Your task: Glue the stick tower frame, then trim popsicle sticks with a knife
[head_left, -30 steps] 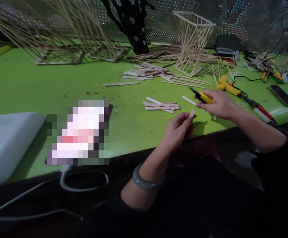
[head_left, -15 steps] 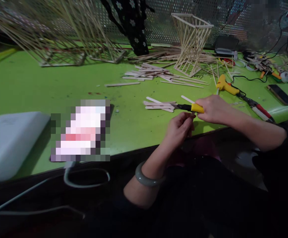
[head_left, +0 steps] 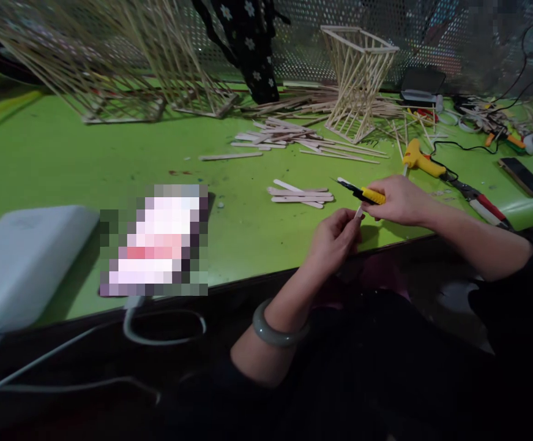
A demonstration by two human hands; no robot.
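Note:
My right hand [head_left: 397, 199] is closed around a yellow and black utility knife [head_left: 371, 195], its thin blade pointing up and to the left. Below it, my left hand [head_left: 337, 236] pinches a pale wooden craft stick [head_left: 358, 212] whose end shows between the two hands. The rest of that stick is hidden by my fingers. Several craft sticks [head_left: 300, 196] lie in a small pile on the green table [head_left: 252, 226], left of the knife. Part of another light stick shows behind the knife blade.
A yellow glue gun [head_left: 420, 160] and red-handled pliers [head_left: 481, 202] lie right of my hands. Behind stand a twisted stick tower [head_left: 355, 86] and a heap of craft sticks [head_left: 275, 133]. A lit phone [head_left: 156, 245] and a white box [head_left: 32, 263] occupy the left.
The knife has tilted, its tip swinging up and away from the small stick pile. More of the craft stick now shows above my left fingers. The view has shifted slightly.

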